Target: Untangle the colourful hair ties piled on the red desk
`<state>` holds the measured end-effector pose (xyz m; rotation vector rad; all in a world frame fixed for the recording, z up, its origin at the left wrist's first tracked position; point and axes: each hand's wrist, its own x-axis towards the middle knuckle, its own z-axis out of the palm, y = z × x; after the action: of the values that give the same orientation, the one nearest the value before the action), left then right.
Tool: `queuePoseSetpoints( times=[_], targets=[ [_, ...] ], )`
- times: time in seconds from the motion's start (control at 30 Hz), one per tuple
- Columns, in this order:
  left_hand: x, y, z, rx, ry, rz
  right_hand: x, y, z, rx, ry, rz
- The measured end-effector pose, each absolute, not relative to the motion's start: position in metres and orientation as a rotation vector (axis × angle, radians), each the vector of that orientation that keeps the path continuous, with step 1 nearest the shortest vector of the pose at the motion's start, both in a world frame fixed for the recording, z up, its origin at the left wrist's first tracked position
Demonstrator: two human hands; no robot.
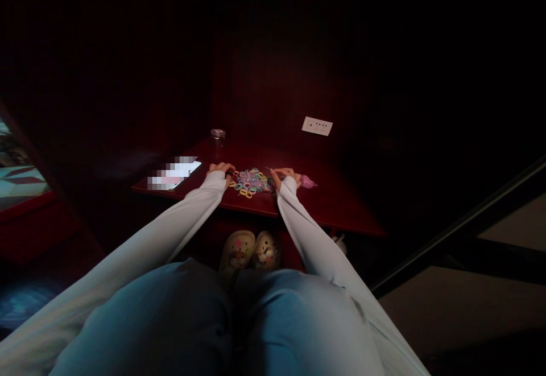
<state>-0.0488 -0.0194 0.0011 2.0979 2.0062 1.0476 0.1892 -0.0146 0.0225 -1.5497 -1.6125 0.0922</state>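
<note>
Two bare hands at a pile of small coloured rings (pixel 251 182) on a dark red table (pixel 336 205).

Pile sits btwn the hands, nr the table's front edge; pastel yellow, blue, pink & purple pcs. L hand (pixel 220 168) is at the pile's L side, fingers bent & curled down; can't tell if they pinch a pc. R hand (pixel 286 176) is at the R side, thumb & index reaching twd the rings, tips close tog.; whether a pc is btwn them is too small to tell. Pink bundle (pixel 307 181) lies just beside R hand, on its outer side. Lit screen (pixel 183 173), partly blurred, is on the table's L end; clear lidded jar (pixel 218 137) stands farther back. White socket plate (pixel 317 126) on rear wall. Beige clogs (pixel 238 250) below, w/ colourful charms.
</note>
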Motion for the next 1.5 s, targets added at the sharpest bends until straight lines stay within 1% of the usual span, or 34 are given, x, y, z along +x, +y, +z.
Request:
queuePoseSetpoints(
  times=[0.17, 0.3, 0.47, 0.57, 0.67, 0.8, 1.03, 1.27, 1.5],
  targets=[
    [-0.047, -0.026, 0.01, 2.089, 2.067, 0.886, 0.235, -0.009, 0.025, -1.746, -1.515, -0.095],
    [-0.045, -0.03, 0.013, 2.043, 2.13, 0.881, 0.26, -0.009, 0.026, -1.829, -1.642, -0.283],
    [-0.041, -0.033, 0.016, 1.988, 2.257, 0.851, 0.262, -0.011, 0.026, -1.834, -1.824, -0.423],
    [-0.039, -0.036, 0.02, 2.013, 2.271, 0.735, 0.258, -0.01, 0.027, -1.844, -1.861, -0.422],
    [-0.038, -0.038, 0.021, 2.064, 2.256, 0.631, 0.257, -0.009, 0.026, -1.855, -1.781, -0.357],
    [-0.038, -0.039, 0.018, 2.134, 2.25, 0.58, 0.254, -0.008, 0.025, -1.808, -1.669, -0.338],
    [-0.039, -0.038, 0.012, 2.177, 2.188, 0.676, 0.246, -0.017, 0.026, -1.651, -1.859, -0.467],
    [-0.042, -0.035, 0.009, 2.153, 2.125, 0.812, 0.245, -0.019, 0.029, -1.63, -1.9, -0.474],
    [-0.042, -0.035, 0.014, 2.062, 2.215, 0.773, 0.244, -0.02, 0.029, -1.614, -1.925, -0.493]
  ],
)
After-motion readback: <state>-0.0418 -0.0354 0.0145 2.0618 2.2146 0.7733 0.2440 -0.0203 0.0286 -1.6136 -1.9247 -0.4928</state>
